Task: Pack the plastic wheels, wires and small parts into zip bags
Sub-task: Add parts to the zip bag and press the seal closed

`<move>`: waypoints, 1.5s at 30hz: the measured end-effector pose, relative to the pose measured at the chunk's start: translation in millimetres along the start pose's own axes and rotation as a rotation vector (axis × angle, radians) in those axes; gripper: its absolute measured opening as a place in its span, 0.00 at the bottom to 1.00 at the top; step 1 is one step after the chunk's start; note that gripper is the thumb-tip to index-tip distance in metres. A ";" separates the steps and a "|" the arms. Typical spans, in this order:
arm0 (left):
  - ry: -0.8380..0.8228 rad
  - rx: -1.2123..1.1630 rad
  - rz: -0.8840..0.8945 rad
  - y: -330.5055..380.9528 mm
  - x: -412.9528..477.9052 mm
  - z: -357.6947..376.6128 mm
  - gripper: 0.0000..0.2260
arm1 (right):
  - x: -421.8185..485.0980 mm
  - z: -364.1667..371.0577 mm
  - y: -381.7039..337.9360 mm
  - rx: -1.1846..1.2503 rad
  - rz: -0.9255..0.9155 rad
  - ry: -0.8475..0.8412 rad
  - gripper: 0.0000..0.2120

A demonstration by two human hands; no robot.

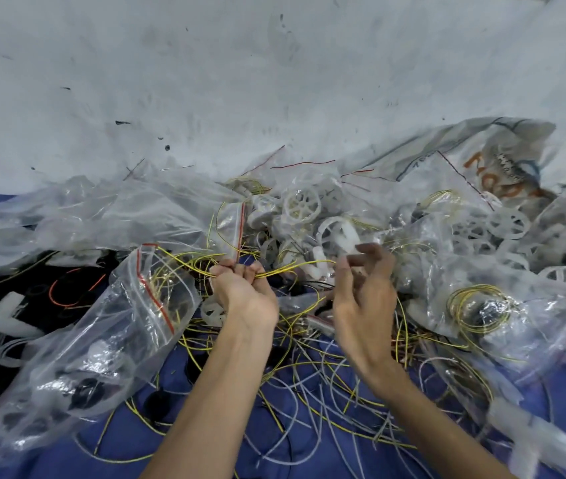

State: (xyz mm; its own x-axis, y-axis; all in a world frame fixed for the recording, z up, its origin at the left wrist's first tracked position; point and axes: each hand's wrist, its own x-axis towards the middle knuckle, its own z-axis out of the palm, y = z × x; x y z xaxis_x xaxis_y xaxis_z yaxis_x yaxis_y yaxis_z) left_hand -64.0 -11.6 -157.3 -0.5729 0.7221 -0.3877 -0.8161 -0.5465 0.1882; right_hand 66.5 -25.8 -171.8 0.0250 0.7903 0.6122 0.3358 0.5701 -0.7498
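Blue cloth [267, 459] carries it all: near its middle the left grip [243, 292] clenches yellow wires [291, 267], the right grip [361, 305] hovers slack, seemingly empty, and coiling them tightly first should ease them into the zip bag [129, 323] alongside.

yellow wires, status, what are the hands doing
Left hand grips the yellow wires. Right hand blurred beside them, grip unclear. Open zip bag left, wire tangle beneath.
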 end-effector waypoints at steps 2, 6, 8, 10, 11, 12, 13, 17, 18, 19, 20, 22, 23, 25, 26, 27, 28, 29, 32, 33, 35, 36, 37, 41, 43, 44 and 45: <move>0.005 0.011 0.063 0.0 1.8 4.1 0.19 | -7.2 8.7 -0.7 0.312 0.232 0.080 0.10; 0.007 0.163 0.087 -5.9 0.4 -3.8 0.18 | 1.9 32.8 -14.5 0.813 1.038 -0.388 0.16; 0.015 0.308 0.095 -9.0 0.3 -10.8 0.17 | 17.1 42.4 -18.8 1.005 1.101 -0.307 0.21; 0.041 0.423 0.114 -8.0 1.4 -12.4 0.18 | 27.4 50.6 -19.4 1.077 1.131 -0.189 0.22; 0.057 0.465 0.111 -5.6 2.7 -12.0 0.19 | 29.7 53.9 -20.2 1.088 1.145 -0.150 0.20; 0.071 0.493 0.092 -2.8 3.6 -11.9 0.20 | 30.0 55.3 -21.5 1.086 1.154 -0.127 0.19; 0.081 0.509 0.068 0.0 4.1 -12.4 0.20 | 30.1 56.8 -21.7 1.088 1.163 -0.102 0.18; 0.126 0.542 0.080 5.7 6.6 -21.5 0.15 | 26.8 61.4 -25.3 1.116 1.178 0.159 0.18; 0.129 0.548 0.094 5.6 7.3 -24.1 0.15 | 24.6 64.3 -25.3 1.062 1.139 0.177 0.16; 0.135 0.564 0.110 5.4 7.0 -26.0 0.15 | 21.9 67.0 -26.8 0.997 1.092 0.159 0.14; 0.147 0.596 0.133 6.1 7.7 -27.9 0.15 | 19.1 70.0 -26.7 0.958 1.034 0.118 0.13; 0.152 0.719 0.156 9.6 10.6 -32.3 0.14 | 12.3 71.5 -25.4 1.013 0.901 -0.014 0.15; 0.121 0.821 0.161 12.1 11.6 -34.4 0.14 | 9.3 69.9 -23.2 1.022 0.780 -0.099 0.15; -0.026 1.152 0.213 16.3 12.0 -34.9 0.13 | 5.0 64.6 -15.6 0.737 0.320 -0.236 0.14; -0.132 1.348 0.259 18.2 10.7 -34.0 0.13 | 5.4 61.6 -13.0 0.505 0.032 -0.317 0.13; -0.243 1.550 0.311 19.4 8.7 -32.9 0.13 | 7.2 59.0 -9.3 0.274 -0.232 -0.409 0.13; -0.337 1.750 0.375 20.9 5.8 -31.9 0.13 | 13.3 57.8 -3.9 0.054 -0.431 -0.472 0.13; -0.409 1.918 0.460 23.6 2.8 -30.1 0.13 | 21.4 57.5 -0.9 -0.114 -0.534 -0.505 0.13; -0.570 2.046 0.721 32.9 -3.1 -30.2 0.12 | 38.4 57.0 3.8 -0.245 -0.406 -0.565 0.12; -0.603 2.048 0.767 34.5 -5.2 -30.6 0.11 | 40.7 58.1 6.2 -0.185 -0.321 -0.590 0.12; -0.643 2.038 0.814 32.8 -8.4 -31.6 0.11 | 39.6 59.8 8.9 -0.073 -0.228 -0.550 0.15; -0.648 2.019 0.827 31.7 -9.8 -31.8 0.11 | 38.6 60.9 7.8 -0.033 -0.195 -0.516 0.15; -0.652 2.002 0.825 29.7 -10.6 -32.0 0.10 | 38.1 60.6 7.0 -0.002 -0.159 -0.476 0.14; -0.626 1.954 0.805 25.7 -11.3 -37.7 0.09 | 42.0 61.7 0.9 -0.088 -0.113 -0.452 0.12; -0.617 1.924 0.789 26.1 -9.8 -40.2 0.09 | 40.7 58.9 -3.7 -0.226 -0.275 -0.548 0.14; -0.612 1.913 0.774 27.9 -7.9 -41.5 0.09 | 40.2 56.9 -5.2 -0.295 -0.356 -0.603 0.14; -0.612 1.905 0.756 29.6 -5.2 -42.9 0.09 | 40.5 53.9 -5.4 -0.362 -0.424 -0.655 0.13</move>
State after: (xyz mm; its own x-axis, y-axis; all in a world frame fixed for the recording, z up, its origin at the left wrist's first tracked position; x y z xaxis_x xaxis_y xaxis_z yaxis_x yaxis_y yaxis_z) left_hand -82.0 -49.7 -188.5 -0.3694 0.8516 0.3719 0.6862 -0.0199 0.7271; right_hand 15.0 15.2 -156.4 -0.6815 0.5606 0.4705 0.4763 0.8278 -0.2964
